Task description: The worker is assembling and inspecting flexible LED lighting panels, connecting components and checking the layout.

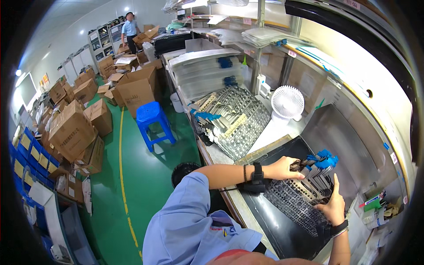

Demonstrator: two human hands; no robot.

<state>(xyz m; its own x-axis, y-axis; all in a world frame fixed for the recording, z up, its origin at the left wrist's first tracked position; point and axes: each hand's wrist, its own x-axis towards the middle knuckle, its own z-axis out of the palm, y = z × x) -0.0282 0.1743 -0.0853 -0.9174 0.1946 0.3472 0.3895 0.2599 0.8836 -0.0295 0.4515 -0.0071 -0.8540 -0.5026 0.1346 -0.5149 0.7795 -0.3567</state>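
Note:
A fanned stack of thin black-and-grey patterned sheets [295, 199], like keyboard circuit sheets, lies on a black tray [260, 216] before me. Blue-tipped tails [324, 160] stick up in a bunch at its far side. My left hand [285, 168] is closed on the stack's far left edge, thumb on top, its other fingers partly hidden. At the right edge, my right hand [333, 206] grips the stack with its thumb on the sheets and its index finger stretched along the side. A second patterned stack [247, 128] with blue tails rests farther left on the bench.
A white fan [287, 102] stands behind the tray, beside a metal panel [340, 141]. Clear sheets [201, 77] are piled at the bench's far end. A blue stool [152, 115], a black bin [183, 172] and cardboard boxes [139, 88] stand on the floor. Another person [129, 31] is far off.

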